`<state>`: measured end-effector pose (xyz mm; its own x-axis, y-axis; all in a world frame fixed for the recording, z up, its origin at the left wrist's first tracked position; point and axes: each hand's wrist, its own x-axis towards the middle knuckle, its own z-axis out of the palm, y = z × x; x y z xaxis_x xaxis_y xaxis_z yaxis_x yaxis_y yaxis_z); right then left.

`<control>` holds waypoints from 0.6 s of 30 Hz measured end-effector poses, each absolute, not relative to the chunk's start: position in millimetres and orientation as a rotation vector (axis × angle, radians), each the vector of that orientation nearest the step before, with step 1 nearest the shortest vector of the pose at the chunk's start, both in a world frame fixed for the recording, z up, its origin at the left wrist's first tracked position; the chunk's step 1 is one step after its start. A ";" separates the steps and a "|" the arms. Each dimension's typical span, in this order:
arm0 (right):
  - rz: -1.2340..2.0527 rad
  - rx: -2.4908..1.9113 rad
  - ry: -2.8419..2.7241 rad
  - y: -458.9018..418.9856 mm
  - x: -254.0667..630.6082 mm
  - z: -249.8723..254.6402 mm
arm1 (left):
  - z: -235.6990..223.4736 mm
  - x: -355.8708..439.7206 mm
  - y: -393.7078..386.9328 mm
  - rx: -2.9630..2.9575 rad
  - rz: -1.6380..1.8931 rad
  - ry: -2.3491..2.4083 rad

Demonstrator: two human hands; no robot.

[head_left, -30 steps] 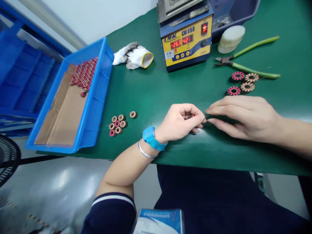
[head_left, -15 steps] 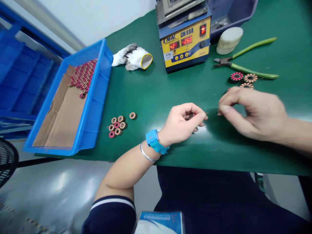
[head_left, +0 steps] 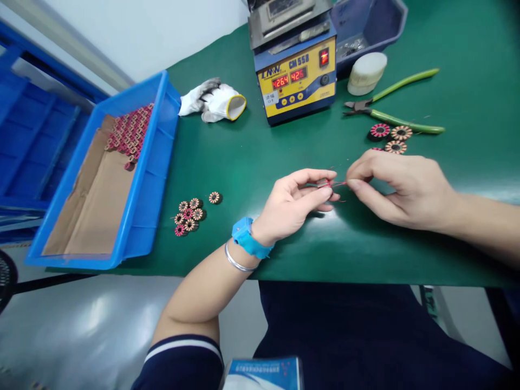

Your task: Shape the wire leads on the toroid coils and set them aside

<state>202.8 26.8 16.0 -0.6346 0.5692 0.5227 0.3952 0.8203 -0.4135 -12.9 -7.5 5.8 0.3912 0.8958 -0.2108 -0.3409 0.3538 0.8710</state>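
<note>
Between the thumb and fingers of my left hand point(head_left: 298, 200) is a small wire-wound coil point(head_left: 324, 184) with red wire, partly covered by the fingers. Thin red wire ends stick out from its right side. My right hand point(head_left: 400, 187) pinches one of these wire leads point(head_left: 340, 183) between thumb and forefinger, just right of the coil. Behind the right hand lie several ring-shaped coils point(head_left: 396, 147), some red and some copper-coloured. Another group of such coils point(head_left: 188, 213) rests on the green table to the left, with a single coil point(head_left: 215, 197) slightly apart.
A blue bin point(head_left: 152, 211) holding many coils stands at left. White gloves point(head_left: 215, 100) lie near the yellow-fronted heated unit point(head_left: 298, 89) with lit red digits. Farther right are a white oval container point(head_left: 366, 73), green-handled cutters point(head_left: 400, 116) and a dark plastic bin point(head_left: 392, 27).
The right hand has come closer to the left and now pinches a wire lead. The left fingers have opened a little, showing more of the coil. The whole view has shifted slightly.
</note>
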 end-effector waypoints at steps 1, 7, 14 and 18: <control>0.357 -0.727 -2.308 27.3 204.2 17.2 | 4.2 -13.6 -7.0 0.855 0.937 0.786; 0.389 -0.804 -2.140 26.1 204.8 21.5 | -1.1 -14.8 -6.1 0.927 1.032 0.805; 0.481 -0.864 -2.081 24.1 204.5 23.5 | -3.9 -14.5 -6.1 1.062 1.085 0.838; 0.531 -0.903 -2.069 26.4 205.6 23.5 | -6.4 -16.0 -4.3 1.078 1.128 0.840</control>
<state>205.6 26.4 23.5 -0.4254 0.7516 0.5041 0.4157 0.6571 -0.6289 -16.0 -4.3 -6.4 0.2441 0.9697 -0.0001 -0.2776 0.0699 0.9581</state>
